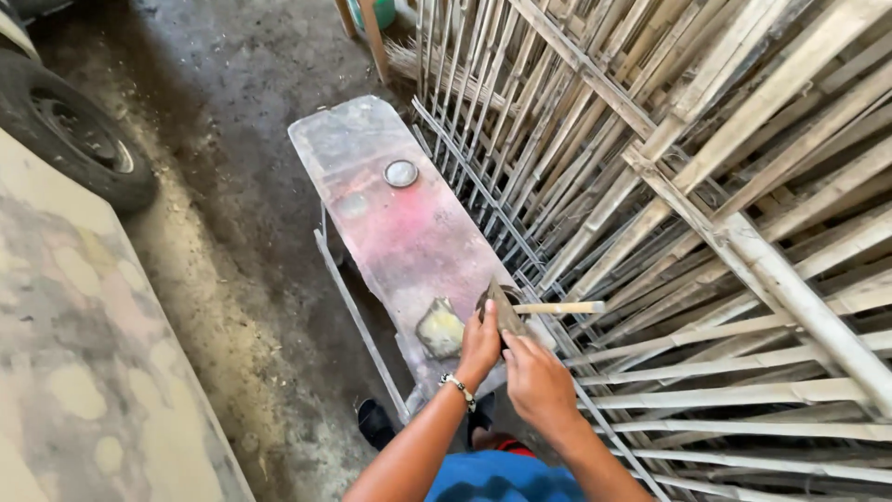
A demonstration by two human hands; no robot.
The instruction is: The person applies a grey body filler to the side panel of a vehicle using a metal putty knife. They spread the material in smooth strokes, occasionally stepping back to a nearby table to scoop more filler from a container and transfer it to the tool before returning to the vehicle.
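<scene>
Steel blade [505,311] with a wooden handle [557,308], gripped by left hand [480,346] and right hand [534,381] on a worn bench [390,218] beside bamboo frames [706,186]

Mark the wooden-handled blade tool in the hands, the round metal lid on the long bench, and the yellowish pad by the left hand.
wooden-handled blade tool [557,308]: head view, on its handle.
round metal lid [400,173]: head view, centre.
yellowish pad [440,329]: head view, middle.

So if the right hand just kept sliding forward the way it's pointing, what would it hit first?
Most likely the grey blade that the right hand already touches at its fingertips. Past that lies the pale wooden handle, then the stacked bamboo slats, though depth is hard to judge.
</scene>
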